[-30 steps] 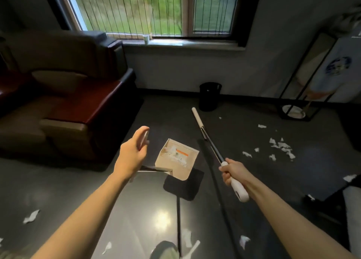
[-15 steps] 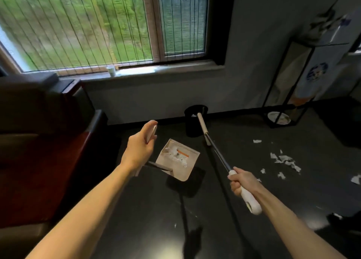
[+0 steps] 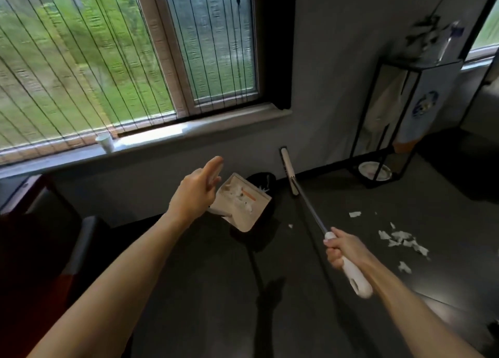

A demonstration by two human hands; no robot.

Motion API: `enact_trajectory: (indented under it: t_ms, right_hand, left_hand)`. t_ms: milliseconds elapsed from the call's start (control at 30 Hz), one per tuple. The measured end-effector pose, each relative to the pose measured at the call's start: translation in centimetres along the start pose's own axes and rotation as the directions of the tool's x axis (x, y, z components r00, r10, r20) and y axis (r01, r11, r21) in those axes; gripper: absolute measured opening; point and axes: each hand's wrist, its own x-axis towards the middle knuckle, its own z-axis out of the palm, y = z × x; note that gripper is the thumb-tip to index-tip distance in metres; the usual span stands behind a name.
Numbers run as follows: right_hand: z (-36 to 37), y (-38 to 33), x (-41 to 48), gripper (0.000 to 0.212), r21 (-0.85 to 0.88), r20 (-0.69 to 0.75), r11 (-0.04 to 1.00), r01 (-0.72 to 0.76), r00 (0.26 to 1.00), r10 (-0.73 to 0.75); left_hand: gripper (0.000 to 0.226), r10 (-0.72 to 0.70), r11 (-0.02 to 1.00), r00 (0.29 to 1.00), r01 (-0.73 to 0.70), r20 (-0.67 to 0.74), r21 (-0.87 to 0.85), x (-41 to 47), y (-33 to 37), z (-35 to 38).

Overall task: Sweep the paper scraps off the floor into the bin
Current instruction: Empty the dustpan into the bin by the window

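Note:
My left hand (image 3: pixel 195 194) grips the handle of a beige dustpan (image 3: pixel 244 203), held in the air with white paper scraps lying in it. The pan hangs just in front of and partly over a black bin (image 3: pixel 266 181) that stands on the floor by the wall; the pan hides most of the bin. My right hand (image 3: pixel 341 248) grips the white handle of a broom (image 3: pixel 305 198), whose metal shaft rises up and away to the pale head near the wall. More white paper scraps (image 3: pixel 402 239) lie on the dark floor to the right of the broom.
A dark red and black sofa (image 3: pixel 40 239) fills the left. A window with a sill and a small white cup (image 3: pixel 105 142) is above. A black metal stand (image 3: pixel 388 120) with a white plate (image 3: pixel 374 171) under it is at the right by the wall.
The view has moved closer to the wall and bin. The dustpan has travelled toward the bin and now overlaps it. The broom stays raised in my right hand.

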Motion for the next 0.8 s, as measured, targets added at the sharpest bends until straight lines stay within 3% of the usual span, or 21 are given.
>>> enact_trajectory:
  t_ms: [200, 300, 467, 667, 800]
  right_hand:
    - [1.1, -4.4, 4.8, 0.07, 0.013, -0.055, 1.0, -0.022, 0.998, 0.023]
    - [1.2, -6.1, 6.7, 0.068, 0.025, -0.085, 0.999, -0.02, 0.996, 0.022]
    - [1.4, -7.3, 8.9, 0.067, 0.055, -0.155, 0.998, -0.036, 0.987, 0.045]
    - [2.4, -8.5, 10.1, 0.066, 0.088, -0.227, 0.996, -0.019, 0.973, 0.038]
    - [2.8, -8.8, 10.5, 0.066, 0.066, -0.279, 0.998, -0.004, 0.96, 0.022]
  left_hand:
    - [0.053, 0.048, 0.986, 0.986, -0.073, 0.161, 0.15, 9.1, -3.8, 3.4]
    - [0.059, 0.102, 0.962, 0.951, -0.169, 0.293, 0.216, 12.7, -4.6, 5.7]
    - [0.052, 0.172, 0.899, 0.887, -0.32, 0.429, 0.299, 18.1, -6.0, 9.1]
    - [0.056, 0.18, 0.845, 0.743, -0.452, 0.645, 0.285, 21.0, -7.5, 12.7]
    - [0.058, 0.176, 0.914, 0.684, -0.381, 0.708, 0.141, 20.9, -8.5, 14.9]
